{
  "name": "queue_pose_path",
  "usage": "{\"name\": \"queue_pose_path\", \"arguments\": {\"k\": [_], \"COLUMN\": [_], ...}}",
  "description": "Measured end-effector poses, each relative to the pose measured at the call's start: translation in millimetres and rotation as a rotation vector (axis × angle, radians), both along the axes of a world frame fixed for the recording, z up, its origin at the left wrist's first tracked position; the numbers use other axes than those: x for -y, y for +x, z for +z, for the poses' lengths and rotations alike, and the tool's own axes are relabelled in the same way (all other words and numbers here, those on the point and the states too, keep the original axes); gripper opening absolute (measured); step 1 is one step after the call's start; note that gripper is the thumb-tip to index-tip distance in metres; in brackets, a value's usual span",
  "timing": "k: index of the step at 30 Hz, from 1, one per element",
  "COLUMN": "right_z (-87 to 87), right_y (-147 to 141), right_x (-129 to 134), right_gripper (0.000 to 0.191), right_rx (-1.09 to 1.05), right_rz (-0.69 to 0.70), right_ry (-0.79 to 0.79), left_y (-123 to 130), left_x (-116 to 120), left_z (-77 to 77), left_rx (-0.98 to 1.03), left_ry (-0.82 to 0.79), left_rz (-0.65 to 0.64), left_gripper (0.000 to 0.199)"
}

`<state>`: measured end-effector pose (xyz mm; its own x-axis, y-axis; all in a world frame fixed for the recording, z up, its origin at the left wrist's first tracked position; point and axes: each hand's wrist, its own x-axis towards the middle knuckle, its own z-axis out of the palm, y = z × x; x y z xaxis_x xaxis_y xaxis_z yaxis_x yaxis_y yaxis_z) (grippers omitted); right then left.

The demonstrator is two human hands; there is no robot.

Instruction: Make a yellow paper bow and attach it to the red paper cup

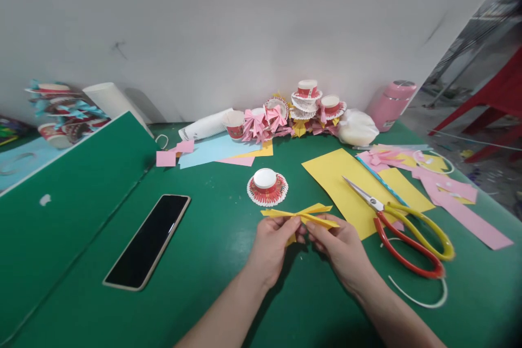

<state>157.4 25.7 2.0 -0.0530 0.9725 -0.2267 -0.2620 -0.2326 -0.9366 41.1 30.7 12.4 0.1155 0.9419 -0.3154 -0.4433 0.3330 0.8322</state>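
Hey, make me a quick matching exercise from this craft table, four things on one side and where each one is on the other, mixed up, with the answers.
Things
1. Smartphone
2. Folded yellow paper
3. Scissors
4. Pink bottle

Places
A. Pinched between the fingers of the left hand and right hand
B. Near the wall, right of the white bag
C. Flat on the green table, left of both hands
D. Lying partly over a flat yellow sheet

Right pairs: 1-C, 2-A, 3-D, 4-B
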Motion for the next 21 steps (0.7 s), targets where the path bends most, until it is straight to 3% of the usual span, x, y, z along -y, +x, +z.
{"name": "queue_pose_path", "arguments": {"k": [14, 21], "right_z": [-0.1, -4.9], "right_y": [0, 10], "right_x": [3, 3], "right_gripper": [0.034, 0.031], "right_rx": [0.067, 0.081], "right_rz": [0.007, 0.115], "right_ry": [-0.015, -0.020], "left_y": [-2, -3], "left_x": [-3, -3], "left_z": [-0.4, -0.6], "left_rx": [-0.057, -0.033], "left_ry": [-0.009, -0.046], "left_rz": [0.072, 0.091], "left_gripper": [0.018, 0.019]}}
